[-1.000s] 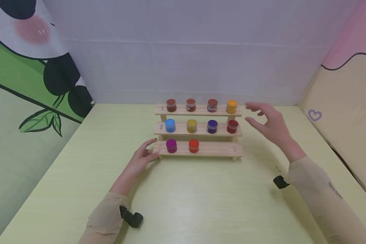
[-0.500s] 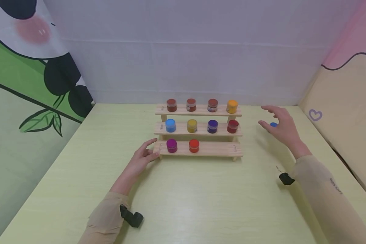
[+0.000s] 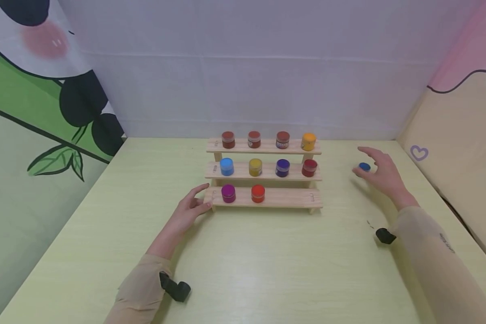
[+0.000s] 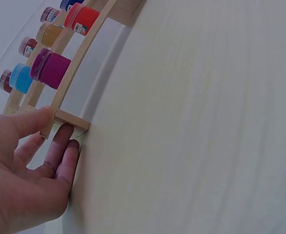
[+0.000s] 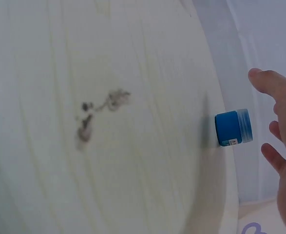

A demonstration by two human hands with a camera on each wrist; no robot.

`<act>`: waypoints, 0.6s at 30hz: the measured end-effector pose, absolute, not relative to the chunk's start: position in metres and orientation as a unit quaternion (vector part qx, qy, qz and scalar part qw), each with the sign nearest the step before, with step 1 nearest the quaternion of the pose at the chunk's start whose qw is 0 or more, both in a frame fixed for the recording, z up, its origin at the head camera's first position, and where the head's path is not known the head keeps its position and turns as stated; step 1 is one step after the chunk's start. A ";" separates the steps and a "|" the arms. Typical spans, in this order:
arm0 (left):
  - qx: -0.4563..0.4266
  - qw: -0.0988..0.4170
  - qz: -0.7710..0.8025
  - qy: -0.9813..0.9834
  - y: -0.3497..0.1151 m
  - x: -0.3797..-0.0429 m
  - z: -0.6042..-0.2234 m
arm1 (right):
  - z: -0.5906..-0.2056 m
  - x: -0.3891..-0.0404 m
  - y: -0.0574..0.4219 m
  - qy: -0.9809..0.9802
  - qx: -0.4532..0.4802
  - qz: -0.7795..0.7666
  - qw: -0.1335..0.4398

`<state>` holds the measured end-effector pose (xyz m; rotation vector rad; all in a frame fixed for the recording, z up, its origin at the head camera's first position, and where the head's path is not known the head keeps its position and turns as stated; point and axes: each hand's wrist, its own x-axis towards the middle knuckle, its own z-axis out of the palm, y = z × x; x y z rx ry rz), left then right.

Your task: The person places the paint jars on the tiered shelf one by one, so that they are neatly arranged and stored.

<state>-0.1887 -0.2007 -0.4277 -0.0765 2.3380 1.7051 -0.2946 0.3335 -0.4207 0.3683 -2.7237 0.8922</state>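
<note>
A three-tier wooden rack (image 3: pixel 289 197) stands on the table with small paint jars on its steps. My left hand (image 3: pixel 187 209) holds the rack's left end; in the left wrist view the thumb touches the end of the lowest plank and fingers lie by the leg below it. A purple jar (image 4: pixel 51 69) and a red-orange jar (image 4: pixel 82 19) sit on that lowest step. Off to the right of the rack, a blue paint jar (image 5: pixel 229 128) with a clear lid stands on the table. My right hand (image 3: pixel 382 175) is spread around it, thumb and fingers apart from the jar.
The middle step carries a light blue jar (image 3: pixel 226 167), a yellow one (image 3: pixel 255 167), a dark blue and a dark red one. Brownish jars and an orange jar (image 3: pixel 308 141) line the top step. A pale cloth wall (image 3: pixel 259 90) rises behind the table.
My right hand has moved right and lowered, away from the rack to the blue jar, which has come into sight. The left hand has stayed on the rack.
</note>
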 end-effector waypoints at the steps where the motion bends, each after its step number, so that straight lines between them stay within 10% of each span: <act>1: -0.026 0.123 0.585 0.801 -0.201 -0.188 -0.427 | -0.421 -0.295 0.335 -0.936 0.122 0.307 0.119; 18: -0.023 0.122 0.588 0.799 -0.202 -0.189 -0.427 | -0.433 -0.293 0.342 -0.938 0.044 0.344 0.011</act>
